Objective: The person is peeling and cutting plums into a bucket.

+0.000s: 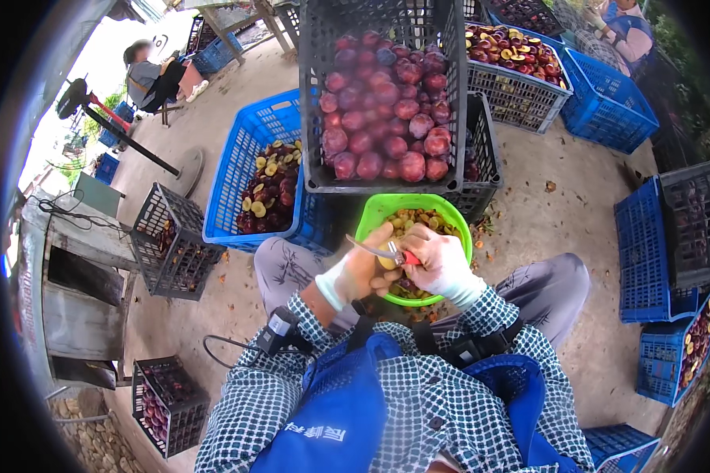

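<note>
Over a lime-green basin [464,225] my two gloved hands meet in front of my knees. My right hand [440,264] is closed round the red handle of a small knife [410,258]. Its thin blade points left across my left fingers. My left hand [359,270] is closed on a cut plum [386,255] with pale yellow flesh, pressed against the blade. Below them the basin holds plum scraps [442,226]. Just beyond it, a black crate [314,169] full of whole red plums [386,118] is stacked above another dark crate.
At the left of the plums, a blue crate [215,213] holds cut plums [270,189]. More crates of cut plums [521,51] stand at the far right. Stacked blue crates [637,244] line the right side. Beside a pole stand [126,142], a person [146,79] sits at far left; another person [631,35] is far right.
</note>
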